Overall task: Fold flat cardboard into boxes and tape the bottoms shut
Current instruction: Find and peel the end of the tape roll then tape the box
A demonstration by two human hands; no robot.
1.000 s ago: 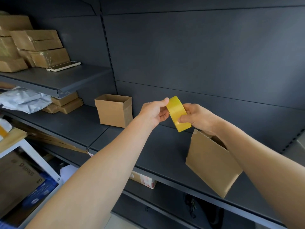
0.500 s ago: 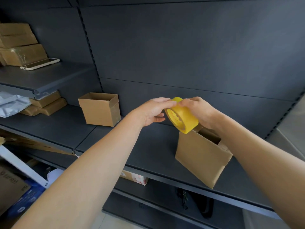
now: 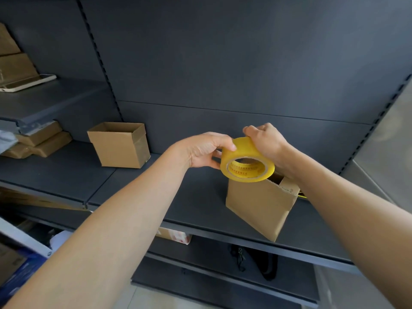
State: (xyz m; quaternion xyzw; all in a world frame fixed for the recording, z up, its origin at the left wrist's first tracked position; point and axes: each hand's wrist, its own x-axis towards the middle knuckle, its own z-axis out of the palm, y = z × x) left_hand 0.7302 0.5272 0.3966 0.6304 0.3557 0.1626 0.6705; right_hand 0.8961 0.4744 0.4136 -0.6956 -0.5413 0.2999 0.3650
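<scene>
A yellow roll of tape (image 3: pixel 246 161) is held up between both hands, its open core facing me. My left hand (image 3: pixel 205 152) pinches its left rim, thumb on top. My right hand (image 3: pixel 266 142) grips the roll from above and behind. Directly below stands a folded brown cardboard box (image 3: pixel 259 206), open at the top, tilted on the dark shelf (image 3: pixel 196 197). A second open box (image 3: pixel 120 144) stands further left on the same shelf.
Flat brown parcels (image 3: pixel 42 140) lie at the far left under an upper shelf (image 3: pixel 44 101) that carries a phone (image 3: pixel 26 82) and stacked boxes. A lower shelf holds a small carton (image 3: pixel 176 237) and a black bag (image 3: pixel 256 259).
The roll has tipped so its core now faces me and has sunk slightly toward the box. My view has swung right, so the left shelves slid out of frame.
</scene>
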